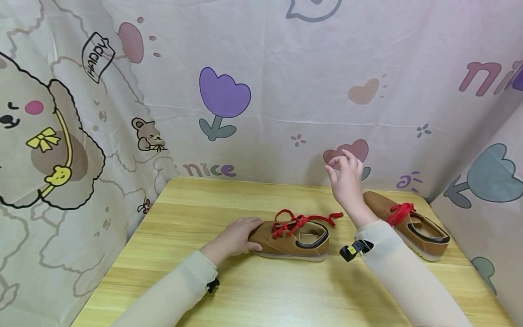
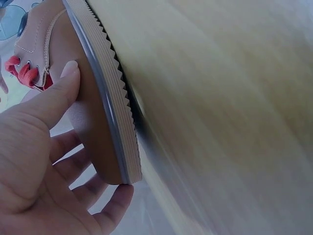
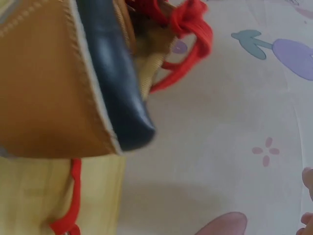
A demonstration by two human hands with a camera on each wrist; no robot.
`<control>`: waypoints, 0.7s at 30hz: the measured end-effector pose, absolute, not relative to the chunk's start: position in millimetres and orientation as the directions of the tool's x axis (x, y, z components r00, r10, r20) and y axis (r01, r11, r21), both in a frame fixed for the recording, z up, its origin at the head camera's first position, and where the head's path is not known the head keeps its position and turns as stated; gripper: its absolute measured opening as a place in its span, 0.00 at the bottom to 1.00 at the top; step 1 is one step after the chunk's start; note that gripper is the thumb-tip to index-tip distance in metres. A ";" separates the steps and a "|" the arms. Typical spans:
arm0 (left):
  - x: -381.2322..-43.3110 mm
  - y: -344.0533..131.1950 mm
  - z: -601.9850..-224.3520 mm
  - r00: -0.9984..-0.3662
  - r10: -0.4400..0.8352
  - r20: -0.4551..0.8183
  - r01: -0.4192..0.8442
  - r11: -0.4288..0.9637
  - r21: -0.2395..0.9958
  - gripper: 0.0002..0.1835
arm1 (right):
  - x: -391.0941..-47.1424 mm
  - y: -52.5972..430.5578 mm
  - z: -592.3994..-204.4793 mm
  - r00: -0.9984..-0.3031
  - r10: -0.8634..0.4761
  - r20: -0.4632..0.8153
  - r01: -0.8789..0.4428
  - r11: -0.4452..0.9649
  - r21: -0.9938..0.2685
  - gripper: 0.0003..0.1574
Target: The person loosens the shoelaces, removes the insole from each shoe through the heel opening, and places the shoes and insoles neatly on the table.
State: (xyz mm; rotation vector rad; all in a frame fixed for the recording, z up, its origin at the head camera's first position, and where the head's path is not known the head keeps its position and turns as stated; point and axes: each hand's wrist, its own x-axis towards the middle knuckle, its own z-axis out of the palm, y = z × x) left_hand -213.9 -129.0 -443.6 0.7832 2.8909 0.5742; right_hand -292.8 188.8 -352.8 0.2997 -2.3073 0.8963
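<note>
A brown shoe [image 1: 271, 238] with red laces lies on the table, toe pointing left. My left hand [image 1: 237, 236] grips its toe. In the left wrist view the thumb [image 2: 63, 93] presses on the shoe's side [image 2: 93, 122], and the other fingers bend round the toe. Its red lace [image 1: 301, 221] is tied, with a long end trailing right over the table. Raised above and right of this shoe, my right hand [image 1: 347, 181] has loosely bent fingers and nothing visible in them. The right wrist view shows the shoe's heel [image 3: 54, 88] close up, with fingertips at the right edge.
A second brown shoe [image 1: 433, 247] with a red lace bow [image 1: 402, 212] stands at the table's right side, partly behind my right forearm. The wooden table [image 1: 196, 204] meets a printed cloth [image 1: 286, 113] at the back and sides.
</note>
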 end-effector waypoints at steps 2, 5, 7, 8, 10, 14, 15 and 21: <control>-214.2 -129.0 -443.9 -0.865 0.502 0.010 0.467 0.797 0.382 0.42 | -288.7 186.9 -355.1 -0.783 0.000 0.622 -0.418 0.740 -0.526 0.10; -214.8 -129.3 -444.9 -0.865 0.502 0.011 0.468 0.798 0.380 0.42 | -283.1 183.3 -358.3 -0.798 -0.022 0.603 -0.420 0.738 -0.528 0.11; -215.0 -129.5 -445.5 -0.865 0.501 0.010 0.467 0.799 0.379 0.41 | -278.8 180.6 -360.2 -0.805 -0.034 0.592 -0.419 0.739 -0.527 0.11; -215.0 -129.7 -445.7 -0.865 0.502 0.011 0.468 0.799 0.377 0.41 | -276.9 179.0 -361.1 -0.808 -0.042 0.587 -0.421 0.739 -0.527 0.11; -214.8 -129.8 -445.9 -0.865 0.502 0.015 0.469 0.797 0.379 0.41 | -272.0 175.8 -362.2 -0.812 -0.058 0.581 -0.428 0.736 -0.525 0.10; -214.0 -129.5 -445.2 -0.866 0.500 0.010 0.465 0.798 0.382 0.42 | -262.0 169.5 -364.4 -0.807 -0.089 0.584 -0.454 0.727 -0.515 0.10; -213.8 -129.4 -445.0 -0.865 0.501 0.012 0.467 0.797 0.382 0.41 | -259.6 168.2 -365.1 -0.805 -0.097 0.586 -0.460 0.725 -0.512 0.10; -214.0 -128.4 -444.5 -0.864 0.503 0.013 0.472 0.800 0.370 0.41 | -248.6 161.3 -371.9 -0.806 -0.165 0.569 -0.498 0.710 -0.499 0.11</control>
